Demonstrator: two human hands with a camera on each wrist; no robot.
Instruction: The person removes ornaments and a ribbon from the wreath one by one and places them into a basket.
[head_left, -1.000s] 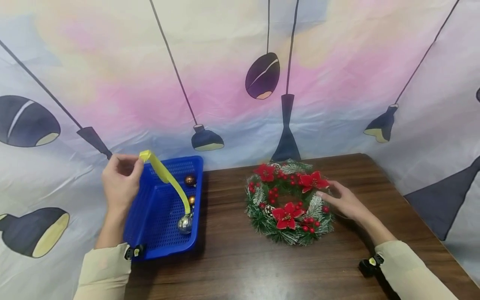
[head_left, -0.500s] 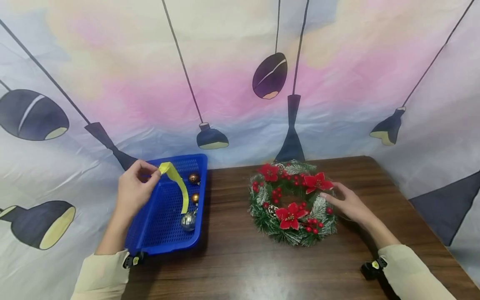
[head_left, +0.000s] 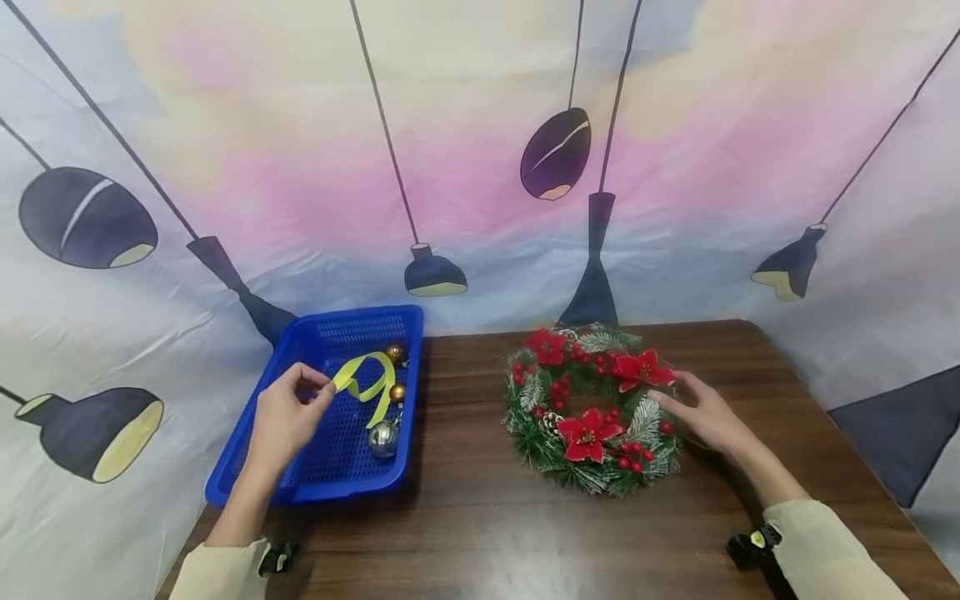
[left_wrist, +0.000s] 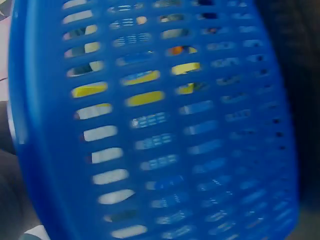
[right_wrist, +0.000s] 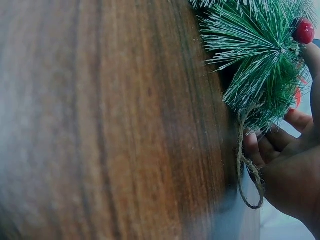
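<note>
Ribbon (head_left: 365, 382) is yellow, flat and satiny, and it arcs over the blue basket (head_left: 247, 467) like a little hoop. One end is pinched between thumb and fingertips of the left hand (head_left: 288, 412); from there it rises to the right, curls over and drops down to a silver bauble (head_left: 384, 437) sitting on the basket floor. So its long axis runs roughly left to right, tail end pointing down at the bauble.

Basket is plastic, rectangular, with a perforated mesh floor and slotted walls; the left wrist view is just blurry blue slots (left_wrist: 150, 150) with bits of yellow showing through. Inside, besides the silver bauble, there are two smaller shiny gold baubles (head_left: 397, 353) against the right wall. It sits at the left edge of a dark wood-grain table (head_left: 480, 533).

Further right, well apart from the basket, a round wreath (head_left: 592, 410) lies flat on the table: green frosted pine needles, red poinsettias, red berries, a pine cone. The right hand (head_left: 705, 417) rests against its right rim, fingers relaxed and fairly straight, touching the needles, not clamped on anything. The right wrist view shows a twine loop (right_wrist: 249, 172) hanging off the wreath by the fingers (right_wrist: 280, 140).
</note>
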